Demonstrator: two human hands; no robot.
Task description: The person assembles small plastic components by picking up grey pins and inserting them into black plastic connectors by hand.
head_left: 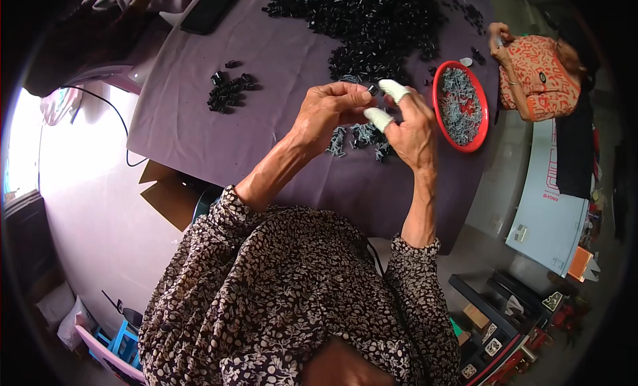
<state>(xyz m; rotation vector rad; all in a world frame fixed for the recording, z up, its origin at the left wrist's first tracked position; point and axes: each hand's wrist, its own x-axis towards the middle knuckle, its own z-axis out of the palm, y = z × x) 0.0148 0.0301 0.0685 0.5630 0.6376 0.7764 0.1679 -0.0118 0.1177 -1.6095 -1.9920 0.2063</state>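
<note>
- Nearest: person's own torso in a dark floral-print blouse, both forearms rising from lower edge twd the table.
- Left hand held up over the table, fingers curled in, thumb & fingertips pressed together, pinching a small black part at the tips.
- Right hand just beside the left; index & thumb wear white finger cots. Cotted index tip touches the black part from the right; thumb sticks out twd the left hand, other fingers loosely curled. So the part sits between both hands, above the table, not on it.
- Under the hands: small heap of grey metal pieces lying on the purple tablecloth.
- Right of the hands, near: red round bowl w/ more grey metal pieces inside.
- Left of the hands, apart: small cluster of black parts on the cloth.
- Farther back: big pile of black parts spread across table's far half.
- Far left corner: dark flat object at table edge, can't tell what.
- Far right: another person in an orange patterned top at the table's side, one hand near the cloth edge.
- Floor, lower right: pale flat board & dark boxes; lower left, brown cardboard under the table edge.
</note>
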